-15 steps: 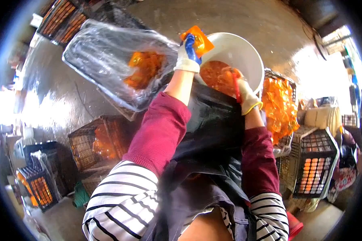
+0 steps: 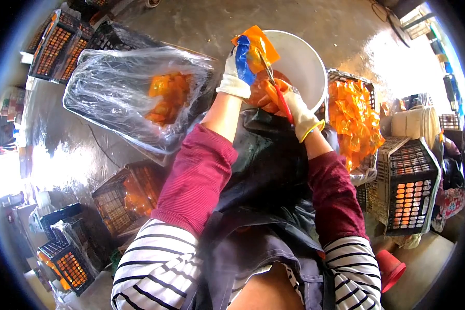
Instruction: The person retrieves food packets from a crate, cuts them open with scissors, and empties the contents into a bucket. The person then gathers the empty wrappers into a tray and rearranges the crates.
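In a blue and white glove, my left hand (image 2: 238, 67) grips an orange plastic packet (image 2: 257, 47) at its left edge, above the rim of a white bucket (image 2: 307, 59). My right hand (image 2: 293, 106), in an orange and cream glove, is closed on red-handled scissors (image 2: 280, 97). The scissor blades point up and meet the lower part of the packet. Reddish contents show in the bucket, partly hidden behind my right hand.
A plastic-lined crate (image 2: 108, 93) with orange packets (image 2: 168, 95) stands at the left. A crate heaped with orange packets (image 2: 352, 124) is right of the bucket. Black crates (image 2: 411, 199) stand farther right. A red container (image 2: 390, 268) is at the lower right.
My right hand has lifted the scissors up and left from the bucket to the packet. The packet remains in my left hand. The whole view has shifted slightly.
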A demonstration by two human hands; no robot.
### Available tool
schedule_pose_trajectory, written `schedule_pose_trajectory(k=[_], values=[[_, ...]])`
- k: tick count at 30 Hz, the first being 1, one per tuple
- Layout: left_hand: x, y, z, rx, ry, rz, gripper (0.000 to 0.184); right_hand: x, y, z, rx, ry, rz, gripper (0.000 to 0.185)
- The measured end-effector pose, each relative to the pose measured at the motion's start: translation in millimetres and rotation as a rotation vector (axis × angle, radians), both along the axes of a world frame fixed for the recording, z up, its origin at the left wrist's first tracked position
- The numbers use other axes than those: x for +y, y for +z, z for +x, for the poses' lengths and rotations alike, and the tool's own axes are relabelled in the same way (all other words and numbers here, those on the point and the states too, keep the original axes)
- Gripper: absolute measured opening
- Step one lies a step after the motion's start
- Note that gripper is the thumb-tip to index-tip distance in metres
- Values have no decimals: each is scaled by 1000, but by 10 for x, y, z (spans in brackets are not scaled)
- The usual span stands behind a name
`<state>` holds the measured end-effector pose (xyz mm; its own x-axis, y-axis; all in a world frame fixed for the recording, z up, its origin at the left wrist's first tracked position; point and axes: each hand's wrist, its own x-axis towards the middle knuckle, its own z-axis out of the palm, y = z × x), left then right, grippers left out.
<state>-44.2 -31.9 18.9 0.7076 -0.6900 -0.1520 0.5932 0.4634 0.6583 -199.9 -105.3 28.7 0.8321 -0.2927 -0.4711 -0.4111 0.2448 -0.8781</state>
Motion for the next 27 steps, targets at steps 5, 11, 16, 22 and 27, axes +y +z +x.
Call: schedule_pose_trajectory(k=[5,11,16,22,27], values=[[-30,-50,-37,-242,-15,89,52,-3,-583,96,-232,-109,-128,36],[164,228,-90,-594,-26,603,36,4,-256,51,-28,-171,-169,30],[62,-228,6,-767,-6,638,33,-28,-244,46,-107,-200,-510,35],[35,-306,37,-795,-35,739,32,-83,-275,28,-128,-190,-650,37],[105,-101,-12,-1054,-2,871,30,-66,-83,-32,-85,-154,-697,34]])
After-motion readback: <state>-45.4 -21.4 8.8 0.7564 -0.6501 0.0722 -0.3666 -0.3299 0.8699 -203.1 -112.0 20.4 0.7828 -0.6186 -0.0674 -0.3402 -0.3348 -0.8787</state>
